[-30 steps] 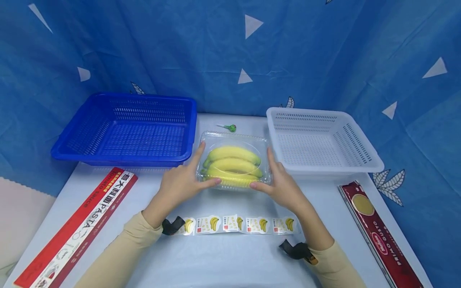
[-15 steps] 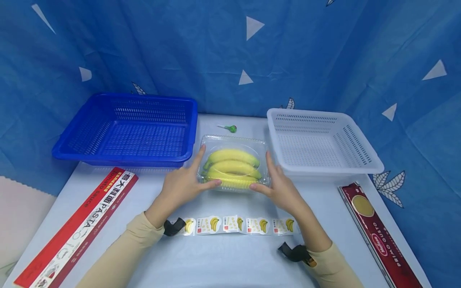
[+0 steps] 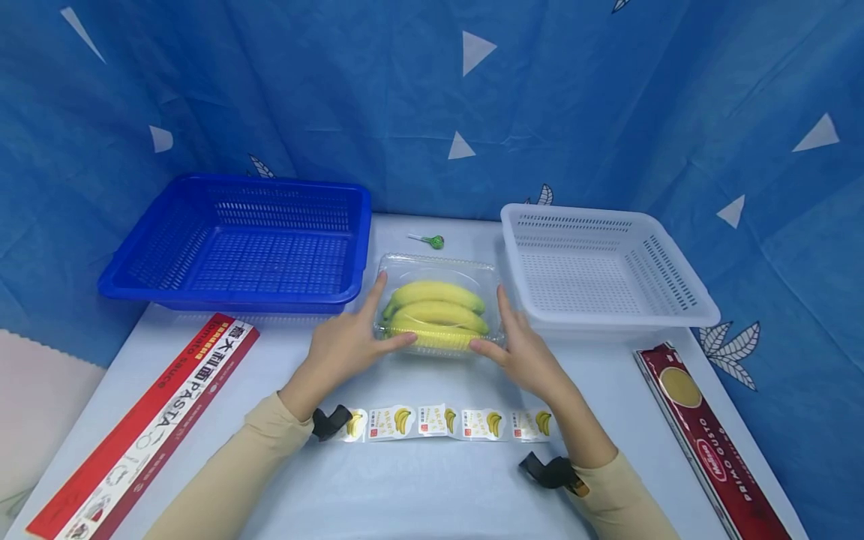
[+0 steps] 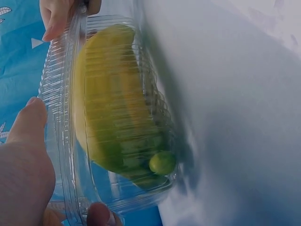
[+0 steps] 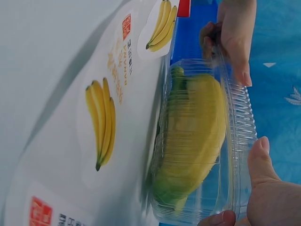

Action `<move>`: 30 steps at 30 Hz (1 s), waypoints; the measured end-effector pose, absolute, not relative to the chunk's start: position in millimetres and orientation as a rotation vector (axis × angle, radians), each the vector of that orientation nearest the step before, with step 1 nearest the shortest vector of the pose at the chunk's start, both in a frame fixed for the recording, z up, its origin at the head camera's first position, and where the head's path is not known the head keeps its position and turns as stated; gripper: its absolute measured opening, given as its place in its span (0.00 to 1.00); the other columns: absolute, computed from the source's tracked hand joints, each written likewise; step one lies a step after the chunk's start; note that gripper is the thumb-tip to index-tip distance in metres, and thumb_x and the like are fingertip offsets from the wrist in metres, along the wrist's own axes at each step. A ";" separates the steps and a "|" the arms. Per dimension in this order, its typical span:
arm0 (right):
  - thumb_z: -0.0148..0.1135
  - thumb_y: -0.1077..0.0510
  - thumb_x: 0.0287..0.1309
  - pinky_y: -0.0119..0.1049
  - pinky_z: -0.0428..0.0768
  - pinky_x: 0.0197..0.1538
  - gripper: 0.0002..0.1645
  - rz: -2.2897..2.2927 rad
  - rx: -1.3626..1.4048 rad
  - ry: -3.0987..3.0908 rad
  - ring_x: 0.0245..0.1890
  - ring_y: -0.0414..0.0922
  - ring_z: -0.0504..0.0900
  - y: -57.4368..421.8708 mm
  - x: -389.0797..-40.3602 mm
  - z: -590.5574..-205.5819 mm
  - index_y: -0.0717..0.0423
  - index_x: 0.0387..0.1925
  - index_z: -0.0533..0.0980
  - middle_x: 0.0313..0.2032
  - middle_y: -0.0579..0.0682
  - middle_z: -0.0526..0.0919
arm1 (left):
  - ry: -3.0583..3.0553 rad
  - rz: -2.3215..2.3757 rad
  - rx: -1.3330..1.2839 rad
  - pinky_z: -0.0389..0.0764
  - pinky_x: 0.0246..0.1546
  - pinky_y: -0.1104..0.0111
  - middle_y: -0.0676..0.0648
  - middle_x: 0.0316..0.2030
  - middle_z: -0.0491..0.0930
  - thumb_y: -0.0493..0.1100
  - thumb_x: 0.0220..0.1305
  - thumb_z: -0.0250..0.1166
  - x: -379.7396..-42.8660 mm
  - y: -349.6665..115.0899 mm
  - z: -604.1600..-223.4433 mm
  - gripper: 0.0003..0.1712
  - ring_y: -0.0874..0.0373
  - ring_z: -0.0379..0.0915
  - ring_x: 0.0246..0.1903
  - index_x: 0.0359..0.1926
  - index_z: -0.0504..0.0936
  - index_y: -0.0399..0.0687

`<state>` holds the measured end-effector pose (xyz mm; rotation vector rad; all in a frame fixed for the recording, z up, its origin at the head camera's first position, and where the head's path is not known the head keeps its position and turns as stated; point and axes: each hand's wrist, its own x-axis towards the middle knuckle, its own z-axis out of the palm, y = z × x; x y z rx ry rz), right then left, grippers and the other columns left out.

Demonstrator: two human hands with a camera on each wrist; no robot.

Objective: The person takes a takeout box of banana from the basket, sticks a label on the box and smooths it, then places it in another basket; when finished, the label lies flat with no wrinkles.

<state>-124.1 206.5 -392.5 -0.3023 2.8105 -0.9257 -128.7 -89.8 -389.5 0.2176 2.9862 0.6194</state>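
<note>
A clear plastic clamshell container (image 3: 439, 260) with its lid down is at mid-table, with several yellow-green bananas (image 3: 437, 311) inside. My left hand (image 3: 344, 341) grips its left side, thumb along the near rim. The right hand (image 3: 529, 352) grips the opposite side in the same way. Both wrist views show thumbs on the rim and fingers curled beneath it; some fingers are hidden. Whether the base touches the table, I cannot tell. Nearer to me lies a strip of banana stickers (image 3: 442, 421), one of them partly lifted.
A blue basket (image 3: 270, 300) stands at the back left and a white basket (image 3: 628, 311) at the back right. Behind the container lies a green lollipop (image 3: 435, 241). A long pasta box (image 3: 148, 427) lies left, a dark red pasta pack (image 3: 709, 442) right. A blue curtain (image 3: 432, 97) hangs behind.
The container appears slightly smaller, its far edge a little nearer to me, as if lowered a bit. Both hands keep hold of its sides and have shifted only slightly.
</note>
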 end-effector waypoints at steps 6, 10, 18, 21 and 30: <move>0.50 0.18 0.53 0.57 0.81 0.50 0.65 -0.898 -0.289 2.822 0.50 0.61 0.81 206.1 -127.7 -396.5 0.35 0.78 0.29 0.70 0.68 0.61 | 2.985 0.596 0.209 0.66 0.15 0.63 0.47 0.18 0.73 0.89 0.47 0.48 -130.6 -87.7 -390.5 0.68 0.52 0.69 0.17 0.79 0.30 0.68; 0.49 0.19 0.55 0.61 0.79 0.53 0.63 -0.896 -0.281 2.822 0.54 0.66 0.79 205.9 -130.0 -397.7 0.35 0.78 0.30 0.71 0.69 0.60 | 2.988 0.600 0.202 0.66 0.14 0.63 0.46 0.17 0.73 0.88 0.49 0.49 -131.1 -86.1 -390.2 0.67 0.52 0.68 0.16 0.79 0.30 0.66; 0.45 0.20 0.60 0.56 0.81 0.47 0.59 -0.840 -0.273 2.858 0.51 0.63 0.80 205.1 -133.3 -398.4 0.35 0.78 0.30 0.65 0.69 0.66 | 3.010 0.584 0.174 0.67 0.16 0.62 0.39 0.30 0.82 0.88 0.49 0.48 -134.4 -82.4 -391.0 0.67 0.49 0.73 0.23 0.79 0.32 0.65; 0.44 0.21 0.61 0.58 0.81 0.48 0.57 -0.821 -0.272 2.870 0.52 0.64 0.80 205.0 -134.1 -398.4 0.36 0.78 0.30 0.66 0.69 0.66 | 3.007 0.575 0.156 0.67 0.16 0.62 0.41 0.24 0.79 0.88 0.50 0.48 -135.5 -80.8 -390.3 0.66 0.49 0.73 0.22 0.79 0.33 0.65; 0.40 0.20 0.62 0.51 0.81 0.39 0.57 -0.753 -0.251 2.916 0.45 0.61 0.82 200.6 -136.0 -397.4 0.38 0.79 0.31 0.64 0.69 0.68 | 3.030 0.559 0.101 0.67 0.17 0.62 0.38 0.28 0.81 0.87 0.53 0.47 -138.9 -75.7 -387.4 0.62 0.50 0.72 0.19 0.80 0.37 0.67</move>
